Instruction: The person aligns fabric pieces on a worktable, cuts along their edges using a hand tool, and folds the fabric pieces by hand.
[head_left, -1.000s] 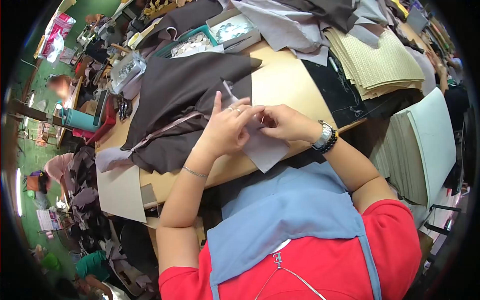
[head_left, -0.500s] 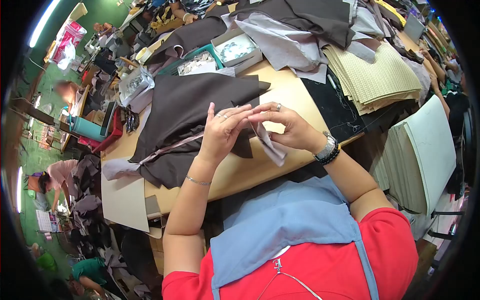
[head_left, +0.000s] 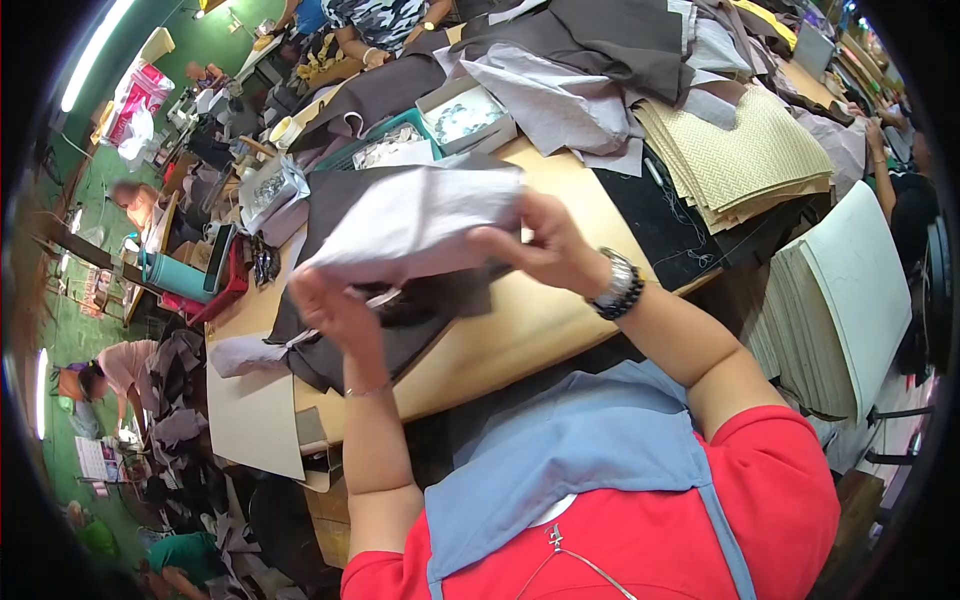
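Above the tabletop [head_left: 520,322], pale cloth [head_left: 385,225] spans from left grip [head_left: 338,312] to right grip [head_left: 545,245], both pinching it.

Looks out from the wearer's head in a single view, facing forward and steeply down. Sits close above the chest, catching the red shirt [head_left: 680,560] and blue apron [head_left: 570,460] along the bottom edge. Runs up the forearms to the left hand [head_left: 335,305] and right hand [head_left: 545,240], both near mid-picture. Carries on beyond the table [head_left: 600,220] to the room at left, as far as a slanted light tube [head_left: 95,55]. Spreads very wide, bending toward rounded, dark corners.
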